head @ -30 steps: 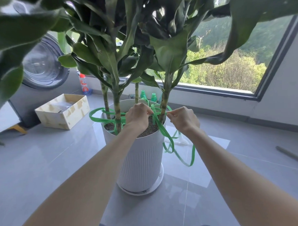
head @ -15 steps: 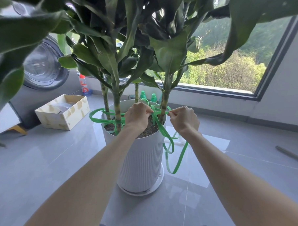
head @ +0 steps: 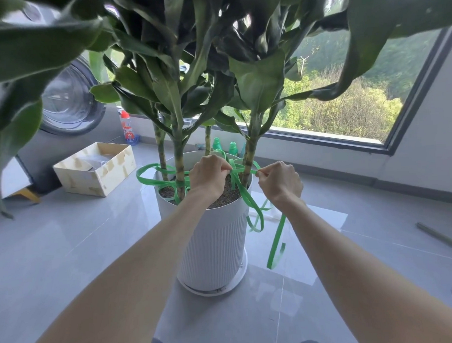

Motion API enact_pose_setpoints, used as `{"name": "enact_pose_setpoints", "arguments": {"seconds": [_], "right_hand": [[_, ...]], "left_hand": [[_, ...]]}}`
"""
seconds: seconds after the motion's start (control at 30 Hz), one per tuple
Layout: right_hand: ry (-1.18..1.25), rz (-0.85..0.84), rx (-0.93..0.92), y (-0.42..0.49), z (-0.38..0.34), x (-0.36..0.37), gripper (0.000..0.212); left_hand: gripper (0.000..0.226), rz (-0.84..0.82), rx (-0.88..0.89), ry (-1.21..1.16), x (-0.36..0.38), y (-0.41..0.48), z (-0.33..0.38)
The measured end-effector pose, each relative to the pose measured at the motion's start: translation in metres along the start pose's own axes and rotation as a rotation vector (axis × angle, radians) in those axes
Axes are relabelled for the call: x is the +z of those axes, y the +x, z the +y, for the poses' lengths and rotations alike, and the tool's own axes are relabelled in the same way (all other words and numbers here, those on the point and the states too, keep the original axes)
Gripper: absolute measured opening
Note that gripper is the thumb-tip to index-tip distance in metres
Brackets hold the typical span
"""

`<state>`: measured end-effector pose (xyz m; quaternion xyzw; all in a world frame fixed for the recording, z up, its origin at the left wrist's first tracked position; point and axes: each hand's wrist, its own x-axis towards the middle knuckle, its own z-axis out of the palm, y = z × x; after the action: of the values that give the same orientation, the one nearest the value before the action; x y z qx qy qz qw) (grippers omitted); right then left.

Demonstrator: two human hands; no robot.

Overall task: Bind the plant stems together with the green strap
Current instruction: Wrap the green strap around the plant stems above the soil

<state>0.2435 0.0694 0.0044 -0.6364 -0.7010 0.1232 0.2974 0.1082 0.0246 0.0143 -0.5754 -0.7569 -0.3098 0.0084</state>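
Strap (head: 247, 197) is looped slackly round 4 stems (head: 179, 157) above the pot (head: 214, 236) soil; 1 loop sags past the rim. No knot visible, so cinching and tying judged left. Left hand (head: 209, 177): fingers curled, pinching strap at the crossing. Right hand (head: 281, 180): thumb and forefinger pinch 1 strand; tail hangs beside pot.

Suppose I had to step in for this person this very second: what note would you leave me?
Left hand pinches the green strap above the soil.
Right hand pinches another stretch beside the right stem.
Strap lies loosely round the stems in the white pot; slack bulges past the rim on the left, a tail hangs down the pot's right side.
Done: strap passed round the stems. Left: pull snug, tie off.
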Motion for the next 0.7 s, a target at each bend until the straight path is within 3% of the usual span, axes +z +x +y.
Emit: {"name": "enact_pose_setpoints", "arguments": {"seconds": [0.23,0.7], "right_hand": [[0.032,-0.022,0.044,0.004,-0.001,0.001,0.045],[0.01,-0.037,-0.002,-0.012,-0.004,-0.005,0.035]], "left_hand": [[0.019,-0.016,-0.014,0.01,0.002,0.003,-0.002],[0.026,0.015,0.069,0.002,-0.017,-0.009,-0.008]]}}
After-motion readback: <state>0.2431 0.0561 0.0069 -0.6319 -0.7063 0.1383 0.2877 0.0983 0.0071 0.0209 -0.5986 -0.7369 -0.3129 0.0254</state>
